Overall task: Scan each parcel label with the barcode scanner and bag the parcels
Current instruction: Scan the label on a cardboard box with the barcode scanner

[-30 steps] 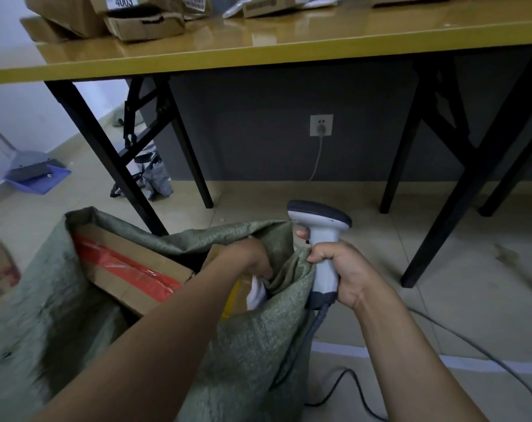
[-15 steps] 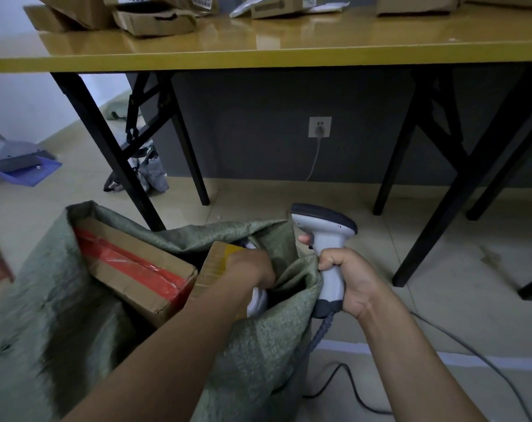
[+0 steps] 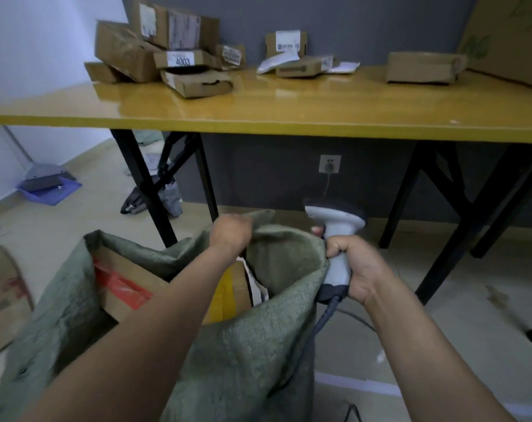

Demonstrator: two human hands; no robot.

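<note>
A green woven sack (image 3: 252, 345) stands open on the floor in front of me. Inside it lie a cardboard box with red tape (image 3: 121, 284) and a yellow-taped parcel (image 3: 228, 295). My left hand (image 3: 231, 233) is curled at the sack's far rim and appears to grip the fabric; the frame is blurred there. My right hand (image 3: 354, 266) grips the handle of the white barcode scanner (image 3: 334, 217) against the sack's right rim. Several labelled parcels (image 3: 167, 56) are piled on the yellow table (image 3: 289, 117), with more parcels (image 3: 301, 67) in the middle and one (image 3: 422, 68) at the right.
Black table legs (image 3: 149, 193) stand just behind the sack. The scanner's cable (image 3: 325, 318) runs down to the floor. A carton (image 3: 0, 296) sits at the left, a blue dustpan (image 3: 48, 190) near the wall, and a big carton (image 3: 508, 38) on the table's right end.
My left hand has come up out of the sack, away from the yellow-taped parcel, to the far rim. The view has tilted up and now shows the tabletop.
</note>
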